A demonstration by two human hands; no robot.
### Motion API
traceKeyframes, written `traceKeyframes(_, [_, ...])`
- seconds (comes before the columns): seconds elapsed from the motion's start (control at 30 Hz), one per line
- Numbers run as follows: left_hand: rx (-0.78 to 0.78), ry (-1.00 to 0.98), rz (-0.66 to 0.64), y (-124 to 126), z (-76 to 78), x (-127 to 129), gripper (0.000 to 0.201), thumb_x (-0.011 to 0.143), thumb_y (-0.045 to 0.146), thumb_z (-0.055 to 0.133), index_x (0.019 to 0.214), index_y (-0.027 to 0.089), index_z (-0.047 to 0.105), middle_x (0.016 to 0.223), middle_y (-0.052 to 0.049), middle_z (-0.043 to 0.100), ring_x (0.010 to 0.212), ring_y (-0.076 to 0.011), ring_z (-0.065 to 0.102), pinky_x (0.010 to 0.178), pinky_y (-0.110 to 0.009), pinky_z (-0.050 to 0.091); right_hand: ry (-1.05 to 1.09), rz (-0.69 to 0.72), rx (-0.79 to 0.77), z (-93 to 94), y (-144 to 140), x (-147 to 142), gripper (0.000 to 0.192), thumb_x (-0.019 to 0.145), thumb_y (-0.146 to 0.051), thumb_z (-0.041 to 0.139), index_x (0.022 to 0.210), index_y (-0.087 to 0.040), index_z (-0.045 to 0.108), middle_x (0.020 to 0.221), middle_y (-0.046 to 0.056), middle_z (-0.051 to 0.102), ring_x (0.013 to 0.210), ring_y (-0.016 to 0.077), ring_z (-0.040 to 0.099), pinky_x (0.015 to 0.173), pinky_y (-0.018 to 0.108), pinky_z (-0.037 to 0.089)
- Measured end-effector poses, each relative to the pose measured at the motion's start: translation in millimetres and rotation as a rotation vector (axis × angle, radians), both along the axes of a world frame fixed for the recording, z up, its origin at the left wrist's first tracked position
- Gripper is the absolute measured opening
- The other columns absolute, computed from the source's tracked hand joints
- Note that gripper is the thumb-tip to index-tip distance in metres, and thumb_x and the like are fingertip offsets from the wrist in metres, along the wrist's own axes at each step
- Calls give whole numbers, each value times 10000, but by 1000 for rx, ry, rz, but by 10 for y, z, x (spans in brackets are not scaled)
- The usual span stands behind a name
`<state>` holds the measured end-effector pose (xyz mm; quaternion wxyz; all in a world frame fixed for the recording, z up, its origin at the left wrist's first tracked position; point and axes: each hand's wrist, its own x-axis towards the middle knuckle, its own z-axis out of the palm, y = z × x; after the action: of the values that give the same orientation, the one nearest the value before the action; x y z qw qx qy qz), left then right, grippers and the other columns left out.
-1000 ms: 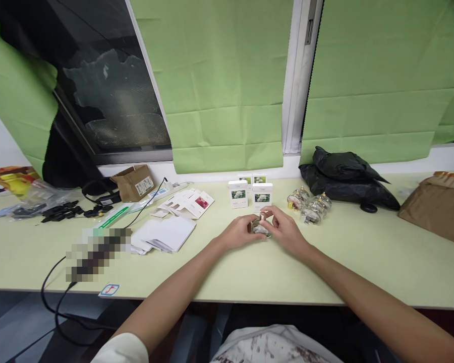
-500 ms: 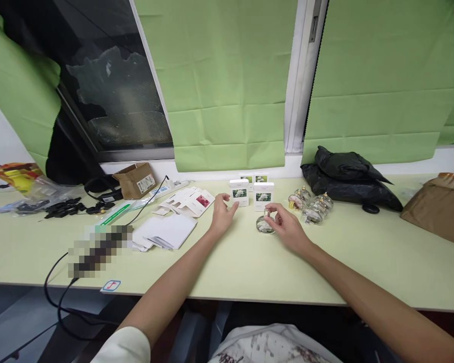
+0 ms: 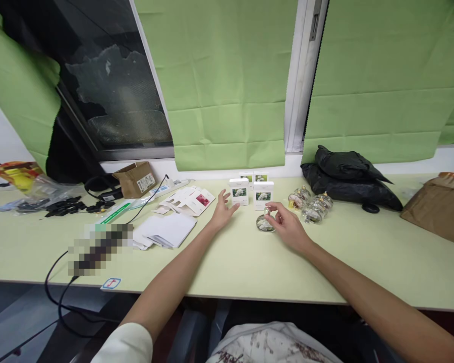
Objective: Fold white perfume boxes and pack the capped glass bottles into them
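Observation:
My right hand pinches the cap of a small round glass bottle that stands on the pale green table. My left hand is open, fingers spread, just left of a white carton with a flower picture. Another such carton stands to its right, with two more cartons behind. A cluster of several similar glass bottles sits to the right of the cartons.
Flat unfolded cartons and white sheets lie at left. Further left are a small cardboard box, a power strip, cables and black parts. A black bag and a brown parcel sit at right.
My left hand has let go of the bottle and moved left and forward to the white carton. My right hand stays on the bottle, which now stands on the table.

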<state>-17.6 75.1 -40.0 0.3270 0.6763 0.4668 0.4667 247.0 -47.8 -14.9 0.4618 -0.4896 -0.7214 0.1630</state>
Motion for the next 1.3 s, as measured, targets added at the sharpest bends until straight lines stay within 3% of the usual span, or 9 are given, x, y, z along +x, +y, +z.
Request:
traceKeyframes(0.23, [14, 30, 82, 8, 14, 4, 936, 866, 467, 777, 1603, 279, 231, 1435, -163, 554, 1216, -266, 590, 944, -379, 509, -19, -6, 16, -19, 0, -16, 352, 1014, -446, 547, 1322, -283, 595, 1025, 30, 714, 649, 170, 519, 671, 338, 452])
traceKeyframes(0.43, [104, 171, 141, 20, 1, 14, 751, 861, 444, 773, 1491, 212, 438, 1178, -102, 631, 1088, -233, 611, 909, -350, 493, -17, -4, 15, -13, -10, -29, 345, 1015, -435, 545, 1318, -279, 594, 939, 9, 682, 649, 167, 518, 663, 322, 442])
traceKeyframes(0.6, [156, 261, 160, -44, 27, 38, 577, 919, 435, 708, 1409, 195, 520, 1241, -130, 637, 1090, -246, 605, 927, -376, 491, -17, 8, 4, 13, -50, -55, 337, 1019, -422, 538, 1321, -281, 590, 924, 8, 660, 664, 167, 520, 681, 327, 446])
traceKeyframes(0.8, [92, 264, 163, -106, 93, 71, 621, 918, 471, 713, 1430, 216, 472, 1303, -131, 658, 1088, -253, 637, 928, -386, 493, -6, 23, -1, 21, -83, -78, 338, 1012, -425, 535, 1304, -268, 598, 874, 7, 646, 665, 175, 518, 675, 329, 451])
traceKeyframes(1.0, [68, 260, 191, -120, 135, 69, 515, 934, 476, 689, 1348, 225, 515, 1265, -118, 694, 1077, -260, 661, 903, -394, 501, 6, 34, 12, 11, -62, -72, 337, 994, -431, 584, 1292, -276, 610, 1005, 19, 672, 641, 149, 493, 683, 324, 451])
traceKeyframes(1.07, [70, 256, 188, -122, 141, 71, 528, 922, 482, 705, 1342, 224, 515, 1270, -118, 696, 1074, -260, 665, 905, -397, 504, 10, 33, 34, 13, -55, -73, 324, 977, -446, 617, 1250, -273, 629, 1010, 21, 664, 651, 149, 495, 689, 324, 449])
traceKeyframes(1.3, [64, 249, 146, -134, 148, 97, 474, 935, 437, 692, 1323, 219, 527, 1276, -116, 699, 1054, -248, 667, 882, -382, 515, 45, 9, 21, -4, -54, -88, 288, 949, -536, 668, 972, -258, 596, 751, -33, 530, 679, 167, 489, 646, 305, 392])
